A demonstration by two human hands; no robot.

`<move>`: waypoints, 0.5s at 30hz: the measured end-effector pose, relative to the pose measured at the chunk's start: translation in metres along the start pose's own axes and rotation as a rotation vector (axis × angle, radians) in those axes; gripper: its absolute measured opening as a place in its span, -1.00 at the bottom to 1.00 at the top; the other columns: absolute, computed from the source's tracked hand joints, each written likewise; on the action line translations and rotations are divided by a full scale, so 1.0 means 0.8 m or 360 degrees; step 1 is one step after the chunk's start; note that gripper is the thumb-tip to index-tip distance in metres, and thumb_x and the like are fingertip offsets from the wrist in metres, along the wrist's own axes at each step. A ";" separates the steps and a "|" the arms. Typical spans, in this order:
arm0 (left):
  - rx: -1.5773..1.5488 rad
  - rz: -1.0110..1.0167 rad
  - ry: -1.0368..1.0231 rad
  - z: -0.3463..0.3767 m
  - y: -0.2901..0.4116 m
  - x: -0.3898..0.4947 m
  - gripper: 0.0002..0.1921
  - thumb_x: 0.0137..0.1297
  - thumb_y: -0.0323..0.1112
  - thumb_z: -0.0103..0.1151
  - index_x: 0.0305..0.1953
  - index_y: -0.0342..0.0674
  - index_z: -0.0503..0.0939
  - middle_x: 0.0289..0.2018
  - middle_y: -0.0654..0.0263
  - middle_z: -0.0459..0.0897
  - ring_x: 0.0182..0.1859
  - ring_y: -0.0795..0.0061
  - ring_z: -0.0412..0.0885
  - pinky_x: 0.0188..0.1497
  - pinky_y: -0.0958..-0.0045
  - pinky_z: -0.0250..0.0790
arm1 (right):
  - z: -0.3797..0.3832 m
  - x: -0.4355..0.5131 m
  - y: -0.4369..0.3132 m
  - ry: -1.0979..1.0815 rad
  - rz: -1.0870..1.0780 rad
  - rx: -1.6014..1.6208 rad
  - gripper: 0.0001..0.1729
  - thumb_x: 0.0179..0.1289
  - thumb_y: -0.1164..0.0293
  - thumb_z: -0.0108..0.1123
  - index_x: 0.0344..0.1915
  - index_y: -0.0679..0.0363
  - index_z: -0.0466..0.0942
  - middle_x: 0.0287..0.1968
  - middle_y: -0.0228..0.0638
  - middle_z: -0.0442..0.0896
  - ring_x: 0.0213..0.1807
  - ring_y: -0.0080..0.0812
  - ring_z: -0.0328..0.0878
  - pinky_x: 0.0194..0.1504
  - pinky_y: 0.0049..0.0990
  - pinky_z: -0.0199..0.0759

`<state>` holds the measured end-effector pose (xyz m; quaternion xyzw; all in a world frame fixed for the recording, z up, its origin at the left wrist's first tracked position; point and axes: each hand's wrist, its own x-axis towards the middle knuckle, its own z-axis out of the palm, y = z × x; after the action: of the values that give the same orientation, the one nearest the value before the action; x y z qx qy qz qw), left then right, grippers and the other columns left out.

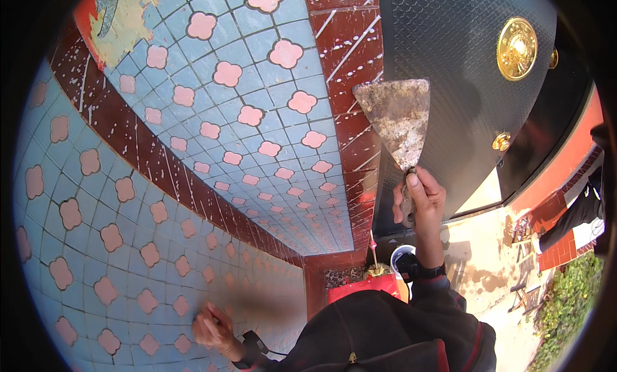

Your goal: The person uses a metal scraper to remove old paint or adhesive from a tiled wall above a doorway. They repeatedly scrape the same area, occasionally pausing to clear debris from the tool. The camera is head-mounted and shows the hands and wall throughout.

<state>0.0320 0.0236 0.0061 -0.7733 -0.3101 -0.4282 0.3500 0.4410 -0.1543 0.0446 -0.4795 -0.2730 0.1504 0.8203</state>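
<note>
My right hand [424, 196] grips the handle of a worn putty knife [397, 116], thumb along the neck. Its wide, crusted blade points up, in front of the maroon tile border [344, 106] and the edge of a dark embossed metal door [443, 97]. Low on the left, my left hand [214, 326] is curled with its fingers closed, close to the side wall of blue tiles with pink flower shapes [111, 285]. No object shows in it; whether it touches the wall, I cannot tell. Torn red and yellowish paper [125, 29] clings to the facing tiled wall [250, 82].
A white bucket [402, 254] and a red bag [359, 289] are on the ground near my body. Brass fittings [517, 49] project from the door. At the right are another person's leg [569, 215], small wooden stools [523, 295] and green plants [571, 309].
</note>
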 end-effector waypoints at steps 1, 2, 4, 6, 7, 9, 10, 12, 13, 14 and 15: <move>0.0002 0.0014 -0.0001 0.000 0.000 -0.001 -0.93 0.35 -0.50 0.16 -0.30 -0.36 0.54 -0.64 0.24 0.40 -0.70 0.21 0.29 -0.65 0.22 0.05 | -0.003 0.002 -0.002 -0.0033 0.0013 -0.0009 -0.75 0.49 0.34 0.09 -0.10 0.34 0.55 -0.53 -0.29 0.58 -0.67 -0.55 0.43 -0.62 -0.60 0.23; 0.0009 0.0026 0.0003 0.001 -0.001 -0.001 -0.93 0.35 -0.50 0.16 -0.31 -0.35 0.54 -0.64 0.25 0.40 -0.70 0.23 0.29 -0.65 0.23 0.05 | -0.004 0.002 -0.003 -0.0041 0.0017 -0.0011 -0.74 0.49 0.34 0.10 -0.10 0.35 0.55 -0.53 -0.29 0.58 -0.67 -0.56 0.43 -0.62 -0.60 0.23; 0.0012 0.0031 0.0013 0.001 -0.001 -0.001 -0.93 0.35 -0.50 0.17 -0.31 -0.34 0.54 -0.64 0.26 0.39 -0.70 0.25 0.28 -0.66 0.24 0.05 | -0.005 0.005 -0.006 -0.0050 0.0040 -0.0029 -0.72 0.48 0.32 0.11 -0.10 0.36 0.54 -0.53 -0.30 0.58 -0.68 -0.55 0.43 -0.62 -0.60 0.22; 0.0012 0.0019 -0.0007 0.000 -0.001 0.000 -0.93 0.34 -0.50 0.18 -0.32 -0.33 0.54 -0.65 0.28 0.38 -0.71 0.27 0.28 -0.66 0.26 0.04 | -0.004 0.006 -0.006 -0.0081 0.0025 0.0028 -0.71 0.49 0.31 0.11 -0.08 0.36 0.55 -0.53 -0.31 0.58 -0.68 -0.55 0.43 -0.63 -0.59 0.23; 0.0005 0.0007 0.0024 0.000 -0.001 0.000 -0.93 0.34 -0.50 0.18 -0.32 -0.33 0.54 -0.66 0.29 0.37 -0.71 0.28 0.27 -0.67 0.26 0.03 | -0.003 0.006 -0.005 -0.0150 0.0008 0.0083 -0.70 0.49 0.31 0.11 -0.08 0.36 0.55 -0.53 -0.31 0.58 -0.69 -0.55 0.44 -0.63 -0.59 0.24; 0.0028 0.0019 0.0004 -0.001 0.000 0.002 -0.93 0.34 -0.50 0.19 -0.32 -0.32 0.55 -0.67 0.31 0.35 -0.71 0.29 0.27 -0.67 0.27 0.03 | -0.002 0.008 -0.003 -0.0110 -0.0067 -0.0062 -0.64 0.51 0.31 0.05 0.07 0.40 0.51 -0.54 -0.28 0.55 -0.71 -0.51 0.43 -0.67 -0.58 0.27; 0.0013 0.0017 0.0012 -0.001 0.001 0.003 -0.92 0.34 -0.50 0.19 -0.33 -0.32 0.55 -0.68 0.31 0.34 -0.72 0.29 0.26 -0.67 0.27 0.03 | -0.002 0.009 -0.003 -0.0069 -0.0100 -0.0116 -0.59 0.53 0.31 0.02 0.15 0.42 0.50 -0.54 -0.26 0.53 -0.73 -0.50 0.42 -0.68 -0.58 0.29; 0.0013 -0.0004 0.0043 0.000 0.003 0.006 -0.91 0.34 -0.50 0.20 -0.34 -0.32 0.55 -0.68 0.32 0.32 -0.72 0.30 0.26 -0.67 0.27 0.02 | -0.003 0.010 -0.003 -0.0106 -0.0077 -0.0056 -0.59 0.53 0.31 0.02 0.15 0.42 0.50 -0.55 -0.26 0.53 -0.73 -0.49 0.42 -0.68 -0.58 0.29; 0.0019 -0.0014 0.0037 0.000 0.005 0.008 -0.84 0.34 -0.49 0.21 -0.42 -0.28 0.48 -0.70 0.30 0.29 -0.72 0.27 0.26 -0.66 0.25 0.03 | -0.003 0.012 -0.004 -0.0105 -0.0075 -0.0025 -0.59 0.53 0.32 0.02 0.15 0.42 0.50 -0.55 -0.26 0.53 -0.73 -0.49 0.43 -0.68 -0.57 0.30; 0.0040 -0.0051 0.0055 0.001 0.006 0.009 -0.76 0.33 -0.48 0.22 -0.49 -0.24 0.41 -0.71 0.29 0.26 -0.72 0.24 0.26 -0.66 0.23 0.03 | -0.003 0.011 -0.006 -0.0086 -0.0047 -0.0065 -0.59 0.53 0.31 0.02 0.14 0.42 0.50 -0.55 -0.25 0.53 -0.73 -0.49 0.43 -0.68 -0.58 0.30; 0.0070 -0.0075 0.0062 0.002 0.007 0.009 -0.67 0.33 -0.48 0.23 -0.56 -0.20 0.34 -0.73 0.28 0.23 -0.71 0.22 0.25 -0.65 0.21 0.03 | -0.002 0.012 -0.007 -0.0104 -0.0039 -0.0057 -0.59 0.53 0.31 0.02 0.14 0.42 0.50 -0.55 -0.25 0.54 -0.73 -0.48 0.43 -0.68 -0.58 0.29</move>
<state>0.0402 0.0229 0.0106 -0.7495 -0.3306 -0.4444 0.3627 0.4495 -0.1537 0.0516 -0.4857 -0.3081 0.1511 0.8040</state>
